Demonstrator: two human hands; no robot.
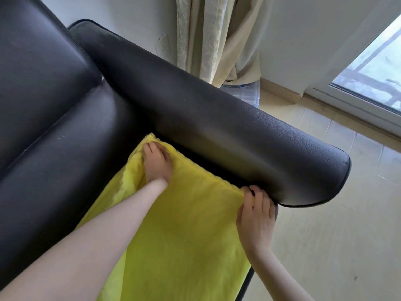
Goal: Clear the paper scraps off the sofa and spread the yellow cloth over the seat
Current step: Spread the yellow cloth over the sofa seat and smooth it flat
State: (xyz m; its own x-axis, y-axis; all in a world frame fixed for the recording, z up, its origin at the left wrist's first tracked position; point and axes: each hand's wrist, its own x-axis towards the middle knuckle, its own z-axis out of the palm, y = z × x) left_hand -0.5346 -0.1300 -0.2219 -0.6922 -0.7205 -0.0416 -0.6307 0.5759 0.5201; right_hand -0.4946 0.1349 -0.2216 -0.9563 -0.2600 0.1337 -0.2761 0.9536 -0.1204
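A yellow cloth (184, 235) lies over the right end of the black leather sofa's seat (65, 148), its far edge running along the base of the armrest (217, 131). My left hand (155, 162) grips the cloth's far corner, with folds bunched beside it. My right hand (256, 216) pinches the cloth's near corner at the front end of the armrest. No paper scraps show on the visible seat.
The sofa's backrest (36, 55) rises at the left. Beige curtains (214, 40) hang behind the armrest, with a clear plastic box (245, 92) below them. Tiled floor (336, 213) spreads to the right, toward a glass door (373, 77).
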